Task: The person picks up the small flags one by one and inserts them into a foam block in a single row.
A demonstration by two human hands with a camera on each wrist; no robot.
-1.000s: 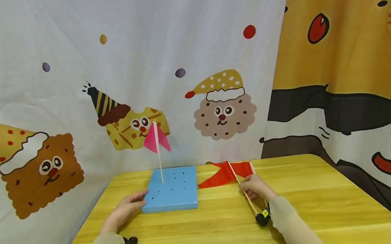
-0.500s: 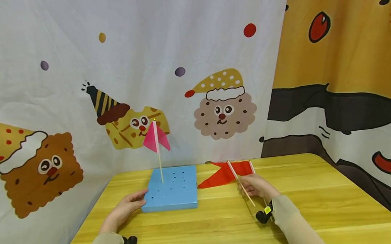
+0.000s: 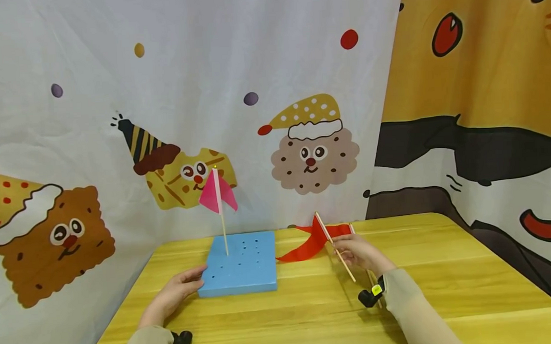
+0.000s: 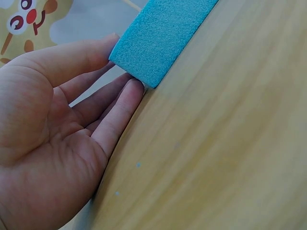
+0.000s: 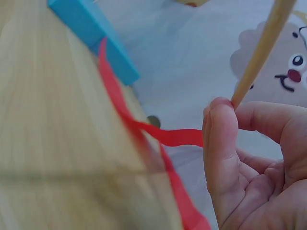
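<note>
A blue foam board (image 3: pixel 243 278) dotted with small holes lies on the table. Standing up from one of its holes is a pink flag (image 3: pixel 228 194) on a thin wooden stick. My left hand (image 3: pixel 176 292) rests at the board's left side, fingers fairly straight; in the left wrist view the thumb and fingertips touch its corner (image 4: pixel 153 48). Right of the board, my right hand (image 3: pixel 359 253) pinches the wooden stick (image 5: pixel 264 52) of a red flag (image 3: pixel 316 243) between thumb and index finger. Its stick slants, top end raised. A second red flag (image 3: pixel 341 230) lies behind, partly hidden by the hand.
The wood-grain table (image 3: pixel 282 325) carries everything. Behind it hangs a white curtain (image 3: pixel 288 38) printed with cartoon biscuits, and at the right an orange printed part (image 3: pixel 484 81). Black wrist cameras sit at both wrists, the right one (image 3: pixel 368 297) close over the second stick.
My right hand has pinched the nearer red flag's stick and lifted it, so its top rises and the red cloth bends. My left hand has stayed at the board.
</note>
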